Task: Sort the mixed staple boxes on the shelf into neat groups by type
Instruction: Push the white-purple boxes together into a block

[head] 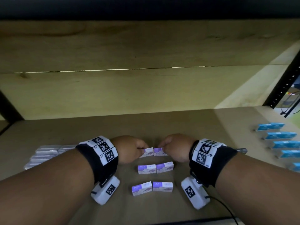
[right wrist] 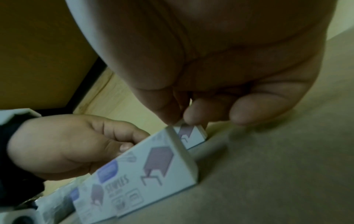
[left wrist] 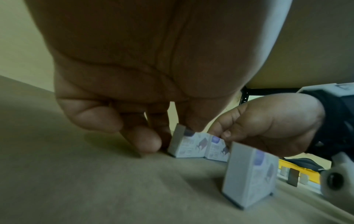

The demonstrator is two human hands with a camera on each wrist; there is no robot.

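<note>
Six white-and-purple staple boxes stand in three pairs on the brown shelf board (head: 203, 127). My left hand (head: 142, 148) pinches the far left box (head: 148, 152), and my right hand (head: 161, 146) pinches the far right box (head: 161, 151). Both boxes rest on the board, side by side and touching. In the left wrist view my fingers (left wrist: 147, 141) curl round the end of the far left box (left wrist: 184, 145). In the right wrist view thumb and fingertip (right wrist: 193, 116) grip the top edge of the far right box (right wrist: 191, 136). The middle pair (head: 155, 168) and near pair (head: 151, 187) stand free.
A column of blue staple boxes (head: 279, 135) runs along the right of the shelf. Pale wrapped boxes (head: 47, 153) lie in a group at the left. The wooden back wall (head: 146, 88) and a black upright (head: 285, 85) bound the shelf.
</note>
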